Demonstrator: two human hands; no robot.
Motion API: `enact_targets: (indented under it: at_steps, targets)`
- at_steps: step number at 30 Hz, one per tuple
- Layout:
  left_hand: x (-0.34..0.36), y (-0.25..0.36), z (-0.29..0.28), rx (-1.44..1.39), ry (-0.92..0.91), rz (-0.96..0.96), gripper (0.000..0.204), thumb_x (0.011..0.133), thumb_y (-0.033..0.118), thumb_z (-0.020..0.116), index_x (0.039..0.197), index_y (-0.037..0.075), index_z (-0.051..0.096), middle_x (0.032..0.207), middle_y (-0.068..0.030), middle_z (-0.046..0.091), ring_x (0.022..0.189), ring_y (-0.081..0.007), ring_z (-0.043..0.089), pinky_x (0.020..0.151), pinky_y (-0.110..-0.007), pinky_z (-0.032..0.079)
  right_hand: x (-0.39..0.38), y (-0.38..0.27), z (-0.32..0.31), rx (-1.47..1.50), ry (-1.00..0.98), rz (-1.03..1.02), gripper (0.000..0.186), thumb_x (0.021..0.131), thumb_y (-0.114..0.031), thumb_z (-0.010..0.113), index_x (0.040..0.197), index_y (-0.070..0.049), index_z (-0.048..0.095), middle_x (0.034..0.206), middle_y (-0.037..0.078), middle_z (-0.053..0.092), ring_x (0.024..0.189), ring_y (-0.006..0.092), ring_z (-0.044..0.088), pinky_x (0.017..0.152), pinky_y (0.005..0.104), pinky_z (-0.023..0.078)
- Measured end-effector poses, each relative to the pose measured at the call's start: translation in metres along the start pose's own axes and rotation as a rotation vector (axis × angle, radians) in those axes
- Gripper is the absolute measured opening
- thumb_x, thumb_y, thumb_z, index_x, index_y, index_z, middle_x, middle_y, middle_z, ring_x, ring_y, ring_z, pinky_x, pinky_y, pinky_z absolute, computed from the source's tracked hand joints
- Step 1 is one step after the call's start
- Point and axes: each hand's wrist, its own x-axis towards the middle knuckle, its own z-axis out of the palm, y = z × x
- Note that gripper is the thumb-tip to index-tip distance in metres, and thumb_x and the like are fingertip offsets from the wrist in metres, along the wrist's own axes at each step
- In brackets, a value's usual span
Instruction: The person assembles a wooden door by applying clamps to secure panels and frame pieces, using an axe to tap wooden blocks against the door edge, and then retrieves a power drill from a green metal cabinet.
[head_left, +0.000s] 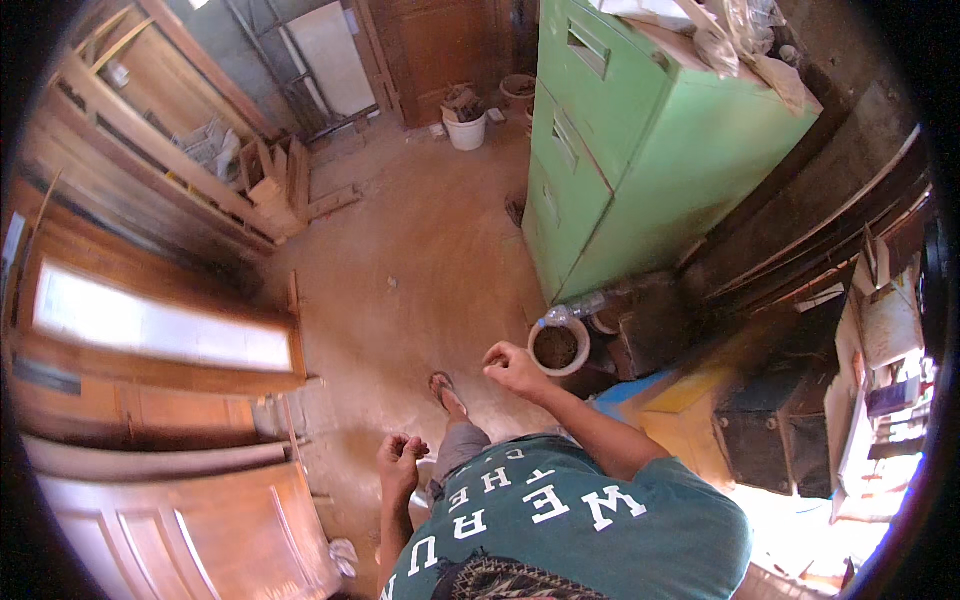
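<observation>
My left hand (402, 456) hangs low in front of my body, its fingers curled in, and no object shows in it. Farther forward and to the right, my right hand (516, 372) is held over the floor with bent fingers and thumb drawn together. Whatever the right fingers may hold is too small or hidden to make out. Nearest to that hand, on its right, stands a pale round bucket (581, 362) with dark brown contents. A clear plastic bottle (580, 309) lies at the bucket's far rim. Neither hand touches these things.
A tall green filing cabinet (640, 150) stands at the right, with plastic bags on top. Panelled wooden doors (200, 530) and timber frames line the left side. A white bucket (465, 133) holding scraps sits far ahead near a brown door (445, 55). My sandalled foot (447, 390) is on the dusty floor.
</observation>
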Motion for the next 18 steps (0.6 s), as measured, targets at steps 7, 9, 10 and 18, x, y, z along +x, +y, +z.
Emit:
enact_targets:
  at_steps: [7,9,10,18]
  targets:
    - [0.206,0.075,-0.05,0.163,-0.085,0.039,0.015,0.103,0.014,0.06,0.096,0.001,0.061,0.079,-0.0085,0.069,0.074,-0.0163,0.067,0.071,-0.03,0.054,0.167,0.053,-0.035,0.363,0.448,0.377,0.016,0.094,-0.012,0.067,0.108,-0.004,0.068,0.09,0.004,0.068,0.079,0.0102,0.064,0.066,0.0271,0.051]
    - [0.257,0.105,-0.064,0.332,-0.122,0.033,0.03,0.106,0.024,0.056,0.088,0.002,0.063,0.072,-0.0064,0.067,0.069,-0.0147,0.065,0.066,-0.028,0.052,0.208,0.043,-0.055,0.59,0.596,0.291,0.017,0.098,-0.014,0.062,0.111,-0.005,0.066,0.091,0.004,0.069,0.078,0.0118,0.065,0.065,0.0276,0.051]
    - [0.283,0.119,-0.066,0.342,-0.144,0.019,0.033,0.107,0.026,0.055,0.087,0.002,0.063,0.071,-0.0064,0.067,0.068,-0.0145,0.065,0.065,-0.028,0.052,0.228,0.035,-0.07,0.702,0.68,0.242,0.017,0.099,-0.015,0.06,0.113,-0.006,0.065,0.091,0.004,0.069,0.078,0.0126,0.066,0.065,0.0279,0.052]
    - [0.487,0.156,-0.035,0.558,-0.353,0.143,0.025,0.102,0.021,0.061,0.112,0.0,0.066,0.085,-0.0117,0.069,0.08,-0.0205,0.068,0.078,-0.035,0.056,0.371,0.054,-0.184,1.242,1.012,0.018,0.025,0.102,-0.02,0.055,0.122,-0.006,0.057,0.109,0.011,0.068,0.097,0.0221,0.065,0.086,0.0376,0.054]
